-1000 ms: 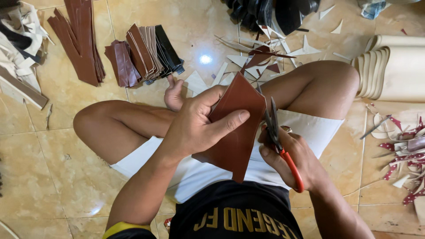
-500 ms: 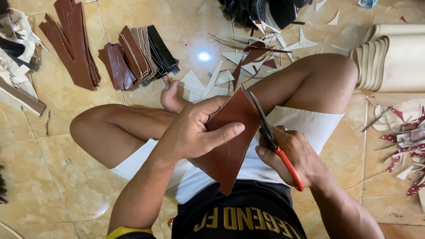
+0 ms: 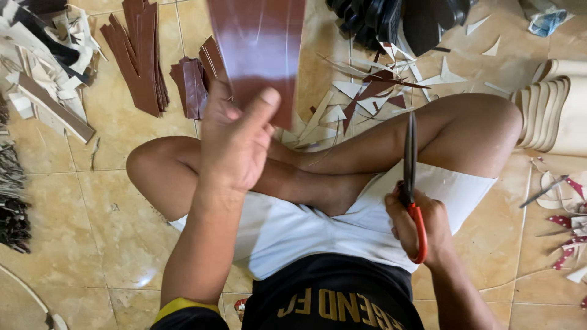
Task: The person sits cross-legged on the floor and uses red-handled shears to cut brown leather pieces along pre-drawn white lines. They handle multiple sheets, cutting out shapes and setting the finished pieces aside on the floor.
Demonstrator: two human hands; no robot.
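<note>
I sit cross-legged on a tan tiled floor. My left hand (image 3: pixel 235 143) is raised in front of me and grips a long brown leather-like sheet (image 3: pixel 260 49) by its lower edge, thumb on the front; the sheet runs up out of the frame. My right hand (image 3: pixel 419 223) rests over my right thigh and holds red-handled scissors (image 3: pixel 411 177) with the blades closed and pointing up and away from me. The scissors are apart from the sheet.
Stacks of brown cut strips (image 3: pixel 140 55) and smaller brown pieces (image 3: pixel 192 82) lie at the upper left. Pale and brown offcuts (image 3: pixel 367 91) litter the floor ahead. Cream curved pieces (image 3: pixel 553 113) stack at the right; dark material (image 3: pixel 397 21) sits at the top.
My left hand has lifted the brown sheet up and away from my lap. The scissors came off the sheet's edge and now stand alone in my right hand, lower right.
</note>
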